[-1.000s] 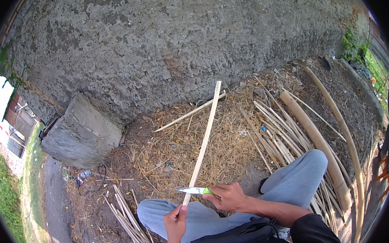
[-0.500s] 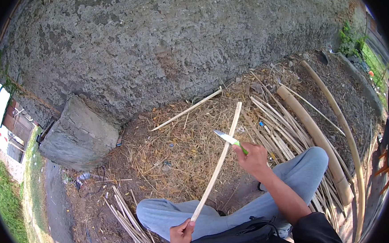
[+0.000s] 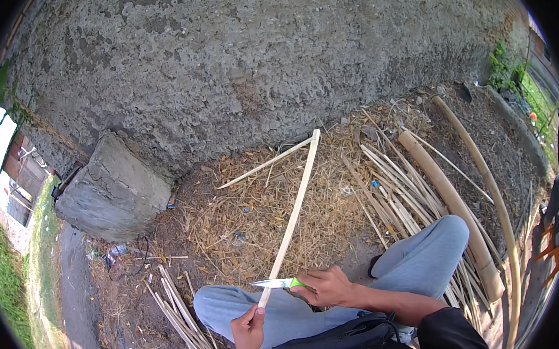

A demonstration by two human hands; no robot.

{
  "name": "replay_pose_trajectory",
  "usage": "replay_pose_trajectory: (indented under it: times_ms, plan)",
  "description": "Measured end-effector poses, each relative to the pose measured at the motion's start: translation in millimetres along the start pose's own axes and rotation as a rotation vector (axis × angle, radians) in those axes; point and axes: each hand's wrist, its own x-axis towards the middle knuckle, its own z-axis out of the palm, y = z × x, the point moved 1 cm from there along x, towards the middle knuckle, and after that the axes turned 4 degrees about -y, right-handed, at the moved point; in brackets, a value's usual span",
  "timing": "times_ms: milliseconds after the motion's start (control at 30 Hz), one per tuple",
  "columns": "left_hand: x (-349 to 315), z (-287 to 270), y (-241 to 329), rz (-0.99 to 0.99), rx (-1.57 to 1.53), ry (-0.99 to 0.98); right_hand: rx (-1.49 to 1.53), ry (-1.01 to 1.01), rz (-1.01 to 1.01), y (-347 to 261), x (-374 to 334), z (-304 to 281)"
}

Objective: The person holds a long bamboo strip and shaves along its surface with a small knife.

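A long pale bamboo strip (image 3: 294,212) slants up and away over the ground from my left hand (image 3: 247,333), which is closed round its near end beside my left knee. In my right hand (image 3: 328,287) is a small knife (image 3: 276,283) with a bright green handle, gripped by that handle. Its blade points left and lies across the strip a short way above my left fingers. Whether the edge is cutting into the strip cannot be made out.
Thin split strips (image 3: 399,193) lie heaped at the right, beside a thick bamboo piece (image 3: 451,209) and a long curved pole (image 3: 484,168). More strips (image 3: 186,314) lie at the left. A concrete block (image 3: 114,191) stands against the rough wall (image 3: 253,61); straw (image 3: 231,222) covers the ground.
My right hand has brought the knife down along the strip, from its upper part to near my left hand. The strip's far end has swung left, toward the wall.
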Motion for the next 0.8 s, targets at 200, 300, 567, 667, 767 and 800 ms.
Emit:
replay_pose_trajectory:
  times_ms: [200,300,567,667,767,800]
  plan:
    - [6.4,6.0,10.3,-0.087,-0.168,-0.088,-0.099,0.158,0.005,25.5,14.2,-13.4]
    - [-13.1,-6.2,-10.5,-0.059,-0.055,-0.133,-0.173,0.344,0.32,71.3,32.8,-41.7]
    - [-32.4,-22.7,-37.9,-0.02,0.169,0.0,-0.193,0.25,0.479,101.6,24.7,-48.6]
    - [-26.6,-23.6,-34.0,-0.066,0.089,0.024,-0.065,0.241,0.27,65.3,19.0,-30.7]
    - [-24.7,-22.9,-30.0,-0.125,0.034,-0.015,-0.044,0.117,0.132,40.6,6.4,-8.9]
    - [-25.9,-21.9,-28.5,-0.102,0.042,-0.008,-0.071,0.047,0.058,32.7,4.8,-3.9]
